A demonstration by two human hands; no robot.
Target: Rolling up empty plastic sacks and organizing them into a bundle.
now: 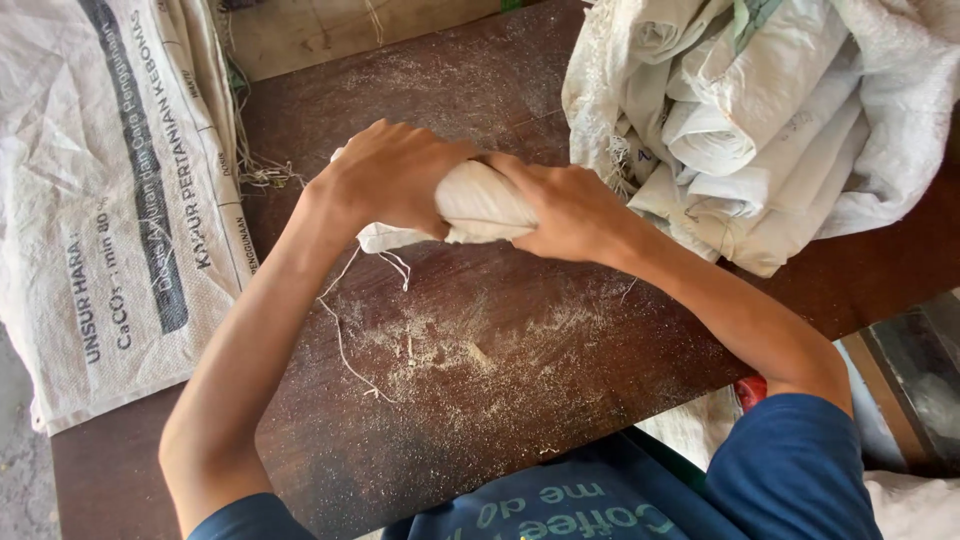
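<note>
While both hands, left hand (385, 180) and right hand (570, 210), clamp the rolled white sack (480, 205) mid-desk (500, 380), loose threads (345, 340) could snag, likely loosening the roll.

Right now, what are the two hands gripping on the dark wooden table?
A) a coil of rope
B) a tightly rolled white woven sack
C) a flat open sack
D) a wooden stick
B: the left hand and right hand both clasp a rolled white woven sack, loose threads trailing from its end.
</note>
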